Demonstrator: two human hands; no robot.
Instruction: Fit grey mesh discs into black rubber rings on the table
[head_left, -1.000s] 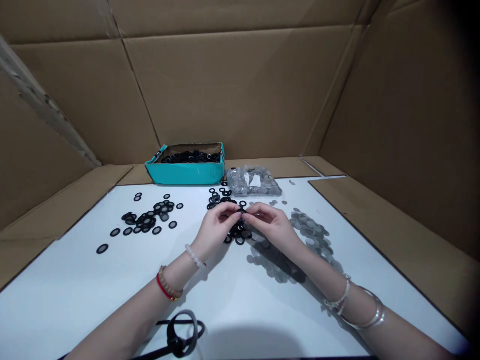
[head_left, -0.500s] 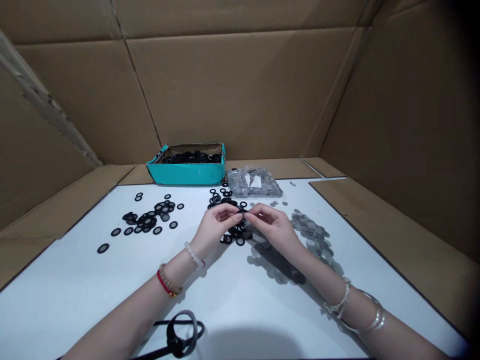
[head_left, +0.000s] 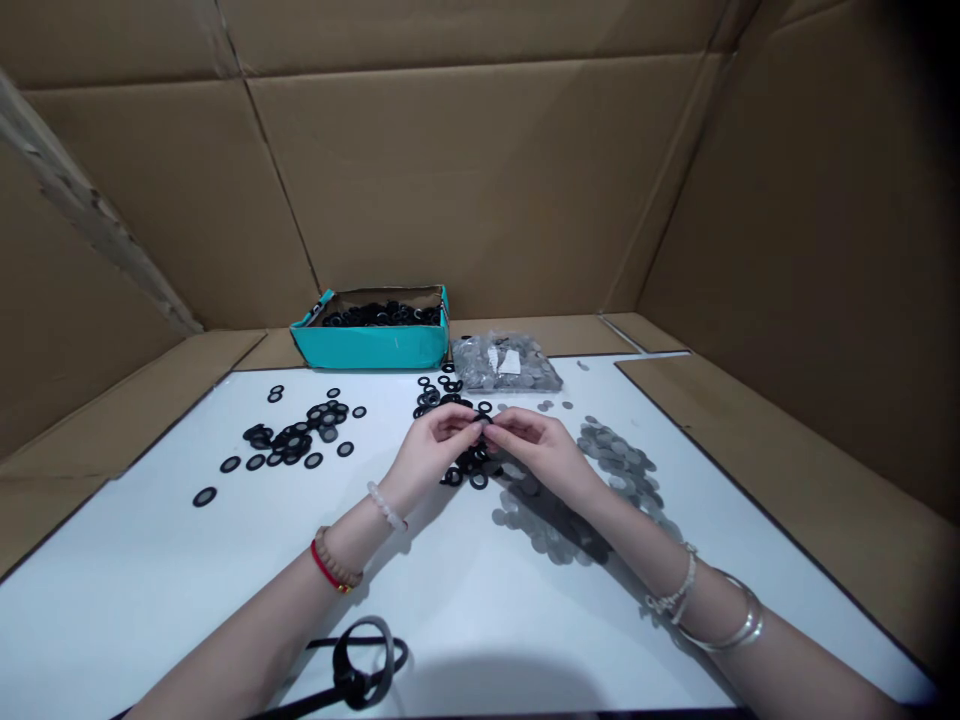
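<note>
My left hand (head_left: 435,445) and my right hand (head_left: 536,450) meet fingertip to fingertip above the middle of the white table (head_left: 465,590). Both pinch one small black ring (head_left: 482,421) between them. Right under the hands lies a heap of loose black rings (head_left: 469,468). Grey round discs (head_left: 619,460) are spread on the table beside my right hand and under its wrist. To the left lies a group of black rings with grey centres (head_left: 296,440).
A teal box (head_left: 373,340) holding black rings stands at the back, with a clear bag of grey discs (head_left: 504,364) beside it. Cardboard walls (head_left: 480,170) enclose the table on three sides. A black strap with a ring (head_left: 364,665) lies near the front edge.
Both hands stay together at the same spot over the ring heap; only the fingertips shift slightly around the small ring.
</note>
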